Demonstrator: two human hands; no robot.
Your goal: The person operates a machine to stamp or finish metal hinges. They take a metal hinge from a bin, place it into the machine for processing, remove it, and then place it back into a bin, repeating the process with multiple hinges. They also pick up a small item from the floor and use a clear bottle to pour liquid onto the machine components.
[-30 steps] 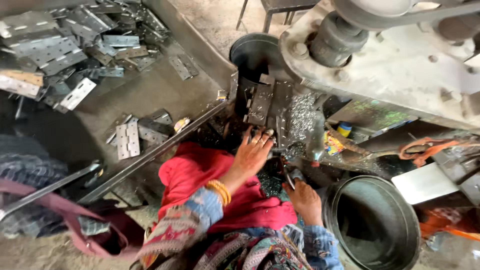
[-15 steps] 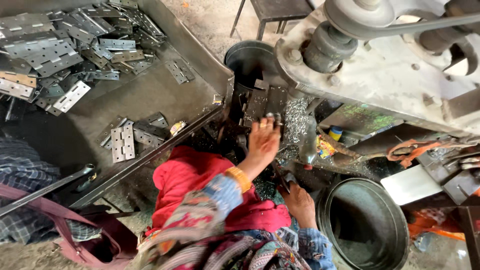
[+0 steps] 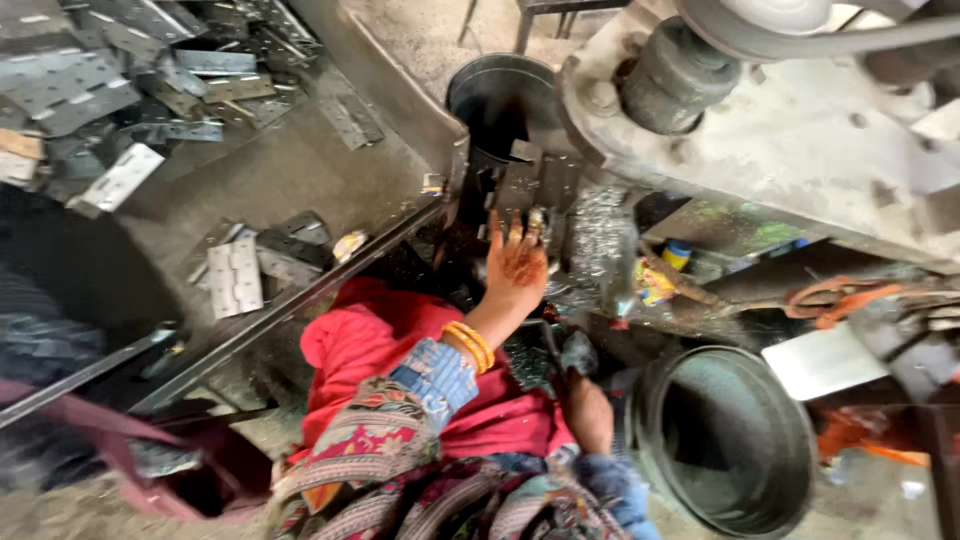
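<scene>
My left hand, with yellow bangles at the wrist, is stretched up to the dark die block of a heavy grey press. Its fingertips pinch a small shiny metal piece against the block. My right hand is lower, beside my red-clothed lap, closed around a dark tool whose shape is blurred. A heap of bright metal scraps lies just right of the die.
A steel tray on the left carries hinge plates and several flat metal blanks. One round metal bucket stands at lower right, another behind the die. An orange cord hangs at right.
My left hand has risen from above my lap up to the die block with the small piece at its fingertips. My right hand stayed low by the bucket.
</scene>
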